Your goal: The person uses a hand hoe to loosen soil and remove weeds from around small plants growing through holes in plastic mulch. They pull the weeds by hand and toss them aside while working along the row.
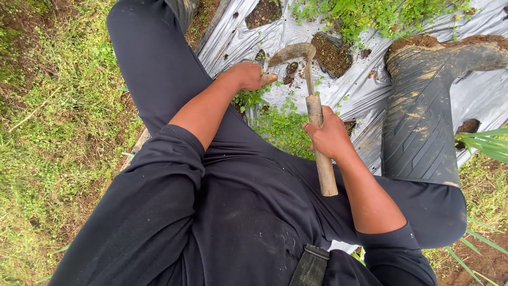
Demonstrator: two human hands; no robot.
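The right hand (329, 136) is wrapped tight around the wooden handle of a small sickle (312, 100), gripping near the handle's upper third, so that a good length of bare wood sticks out below the fist toward the person's lap. From that fist the tool's long axis runs almost straight away from the body, leaning slightly left: wood first, then a thin metal neck, then the rusty curved blade, which hooks over to the left at the far end. The blade tip points down at the weeds (280, 124), a low green patch growing through a gap in the silver plastic mulch (365, 87).

The left hand (248, 76) is beyond and to the left of the grip, level with the blade rather than the handle. It holds no tool; its fingers are curled loosely down into the leafy growth, the fingertips just beside the blade's hooked end, and I cannot tell whether they have pinched any stems. So the left hand is the nearer one to the cutting edge, while the right one steers from behind.

Just past the blade lies a round planting hole (330, 55) full of dark soil cut in the plastic. To the right of the grip stands a muddy rubber boot (423, 106), planted on the sheet. To the left, well apart from both hands, grass (47, 132) and bare earth border the bed, beyond the person's dark-trousered leg.
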